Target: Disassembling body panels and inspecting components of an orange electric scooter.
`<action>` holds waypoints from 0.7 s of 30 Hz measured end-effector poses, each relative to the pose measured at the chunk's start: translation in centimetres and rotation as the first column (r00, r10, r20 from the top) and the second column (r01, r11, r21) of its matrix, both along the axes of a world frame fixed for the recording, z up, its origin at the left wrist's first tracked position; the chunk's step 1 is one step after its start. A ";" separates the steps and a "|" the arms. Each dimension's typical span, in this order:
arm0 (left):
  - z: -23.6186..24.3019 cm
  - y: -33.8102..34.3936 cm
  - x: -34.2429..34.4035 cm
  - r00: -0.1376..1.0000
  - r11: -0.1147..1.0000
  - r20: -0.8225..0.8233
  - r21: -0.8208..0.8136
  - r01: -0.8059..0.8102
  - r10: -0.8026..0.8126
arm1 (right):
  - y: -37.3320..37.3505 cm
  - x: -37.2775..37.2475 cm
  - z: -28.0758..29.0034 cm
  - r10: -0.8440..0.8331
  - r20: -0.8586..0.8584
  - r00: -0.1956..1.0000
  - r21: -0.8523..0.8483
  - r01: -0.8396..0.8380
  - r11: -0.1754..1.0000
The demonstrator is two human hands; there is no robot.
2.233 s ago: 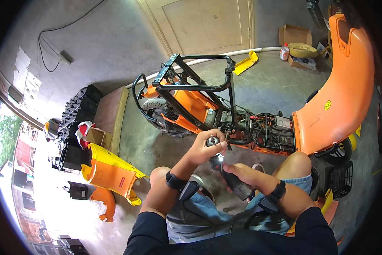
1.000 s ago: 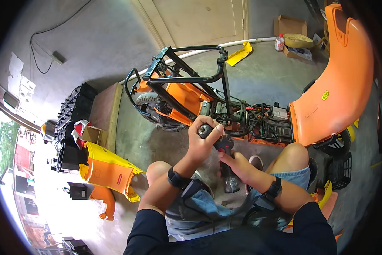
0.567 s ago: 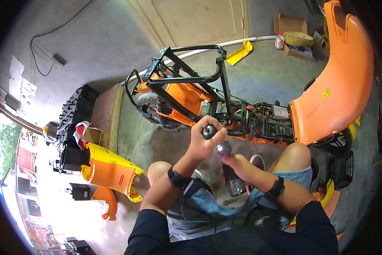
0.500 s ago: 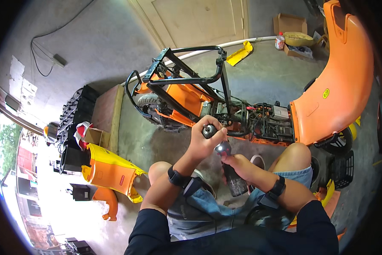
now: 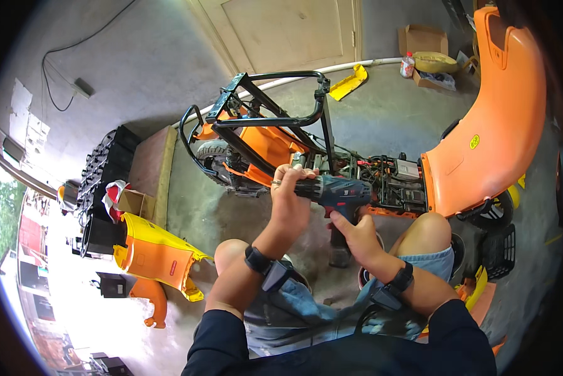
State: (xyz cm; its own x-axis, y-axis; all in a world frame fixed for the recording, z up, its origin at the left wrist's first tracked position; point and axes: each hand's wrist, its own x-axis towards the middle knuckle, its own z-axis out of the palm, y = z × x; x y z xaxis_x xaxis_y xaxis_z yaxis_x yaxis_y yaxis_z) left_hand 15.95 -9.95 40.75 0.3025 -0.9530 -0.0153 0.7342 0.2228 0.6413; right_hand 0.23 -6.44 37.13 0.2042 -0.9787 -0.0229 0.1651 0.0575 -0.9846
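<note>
A dark blue and black cordless drill [image 5: 344,194] lies sideways across my view, its chuck toward the left. My left hand [image 5: 291,200] is closed around the chuck end. My right hand [image 5: 356,235] grips the handle, thumb just below the body by the trigger; the battery base hangs below. Behind them is a stripped vehicle with a black tube frame [image 5: 275,122], exposed wiring and components [image 5: 400,182], an orange rear-left plastic panel [image 5: 259,147] and a large orange curved body panel [image 5: 482,144] at the right. My bent knees are either side of the drill.
On the floor are yellow-orange panels [image 5: 159,250], a yellow piece [image 5: 349,83], a black crate [image 5: 497,254] and a cardboard box [image 5: 422,39] with a bottle [image 5: 408,66]. Black boxes [image 5: 109,163] and a board [image 5: 150,169] stand at the left. A door [image 5: 281,34] is behind the frame.
The drill has swung from pointing up toward me to lying sideways, chuck to the left. My left hand has turned with it and shifted slightly left; my right hand has risen slightly.
</note>
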 end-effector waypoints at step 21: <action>1.8 0.8 -3.2 0.939 0.993 0.323 -0.063 -0.100 0.115 | 0.7 0.6 -0.6 0.106 0.201 0.974 0.380 -0.177 0.908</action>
